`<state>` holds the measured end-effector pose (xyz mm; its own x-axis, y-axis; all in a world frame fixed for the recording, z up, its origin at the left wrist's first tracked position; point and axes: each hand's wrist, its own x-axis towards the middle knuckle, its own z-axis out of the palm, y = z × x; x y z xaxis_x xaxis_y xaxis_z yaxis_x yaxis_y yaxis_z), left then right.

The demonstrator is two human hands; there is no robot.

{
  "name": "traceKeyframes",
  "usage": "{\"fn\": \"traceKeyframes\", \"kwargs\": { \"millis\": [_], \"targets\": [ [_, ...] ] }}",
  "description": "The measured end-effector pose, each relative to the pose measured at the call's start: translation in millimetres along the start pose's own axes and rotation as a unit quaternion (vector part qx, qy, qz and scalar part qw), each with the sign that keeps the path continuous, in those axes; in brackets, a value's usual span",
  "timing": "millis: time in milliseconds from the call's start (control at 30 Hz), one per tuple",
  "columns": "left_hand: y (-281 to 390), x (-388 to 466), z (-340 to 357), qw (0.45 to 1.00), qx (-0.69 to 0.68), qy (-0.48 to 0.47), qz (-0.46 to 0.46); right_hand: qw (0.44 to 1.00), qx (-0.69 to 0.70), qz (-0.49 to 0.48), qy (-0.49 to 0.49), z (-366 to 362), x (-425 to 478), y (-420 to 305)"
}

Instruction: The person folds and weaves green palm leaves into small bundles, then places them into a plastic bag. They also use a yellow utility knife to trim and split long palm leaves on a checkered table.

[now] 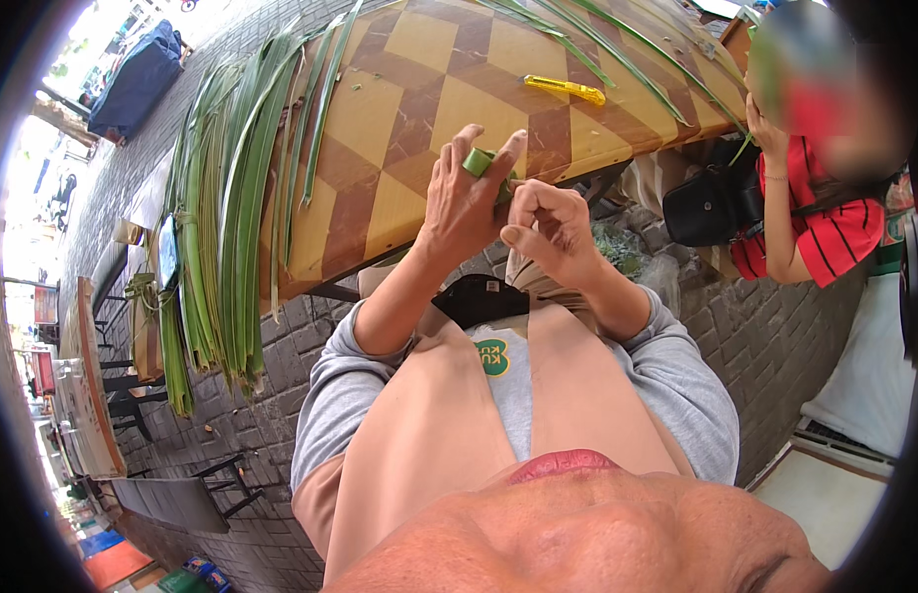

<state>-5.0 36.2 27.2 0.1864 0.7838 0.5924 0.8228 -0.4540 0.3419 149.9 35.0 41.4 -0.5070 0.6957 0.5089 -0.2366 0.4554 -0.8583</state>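
Observation:
A strip of green palm leaf is curled about the fingers of my left hand, which holds it above the near edge of the patterned table. Close beside it on the right, my right hand has its fingers bent, the fingertips near the lower end of the leaf piece; whether they pinch it is hidden. A yellow box cutter lies on the table beyond my hands.
Bundled long green palm leaves hang over the table's left edge. More leaf strips lie at the far right. A person in a red striped shirt is at the right, with a black bag. A bench stands lower left.

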Motion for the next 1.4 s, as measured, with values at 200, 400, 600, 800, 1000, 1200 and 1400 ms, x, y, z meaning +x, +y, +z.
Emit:
{"fn": "traceKeyframes", "kwargs": {
  "millis": [200, 400, 600, 800, 1000, 1200, 1400],
  "targets": [
    [1, 7, -8, 0.998, 0.041, 0.041, 0.014, 0.976, -0.173, -0.133, -0.029, 4, 1, 8],
    [-4, 8, -6, 0.999, -0.05, 0.021, -0.008, 0.968, -0.105, -0.219, -0.058, 1, 5, 6],
    [-8, 12, -9, 0.998, 0.045, 0.052, 0.004, 0.984, -0.124, -0.109, -0.058, 5, 5, 0],
    [-14, 6, -15, 0.981, -0.191, 0.024, -0.013, 0.957, -0.074, -0.275, -0.051, 13, 18, -3],
    [-30, -1, -23, 0.749, -0.641, -0.049, -0.161, 0.972, -0.191, -0.133, 0.021, -7, 28, 7],
    [-34, 1, -15, 0.804, -0.575, 0.028, -0.151, 0.983, 0.179, -0.04, 0.011, 19, 32, 36],
    [-32, -4, -31, 0.904, -0.357, 0.079, -0.22, 0.99, 0.089, -0.071, 0.082, 11, 38, 51]
  ]
}}
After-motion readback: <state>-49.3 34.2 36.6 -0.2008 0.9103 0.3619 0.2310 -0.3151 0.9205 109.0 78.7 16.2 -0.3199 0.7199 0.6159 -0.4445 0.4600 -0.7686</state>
